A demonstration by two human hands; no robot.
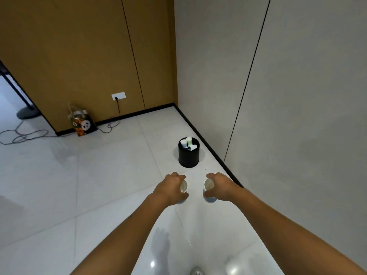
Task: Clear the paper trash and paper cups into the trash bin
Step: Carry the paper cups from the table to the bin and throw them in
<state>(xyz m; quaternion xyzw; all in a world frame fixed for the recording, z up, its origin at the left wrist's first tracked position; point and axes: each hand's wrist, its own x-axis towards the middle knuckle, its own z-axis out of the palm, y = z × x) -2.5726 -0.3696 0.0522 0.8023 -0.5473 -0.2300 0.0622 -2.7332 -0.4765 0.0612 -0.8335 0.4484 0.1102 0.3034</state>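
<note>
Two hands hold one paper cup each above the floor, in front of the trash bin.

The left hand has its fingers curled around a white paper cup, and the right hand grips a second paper cup in the same way; both cups are tilted with their open mouths toward each other. The black trash bin stands on the tiled floor ahead of the hands, near the dark baseboard of the grey wall on the right. It already holds cups and paper. To the left of the bin the floor is wide and open up to a gift bag and cables beside the brown wall.
</note>
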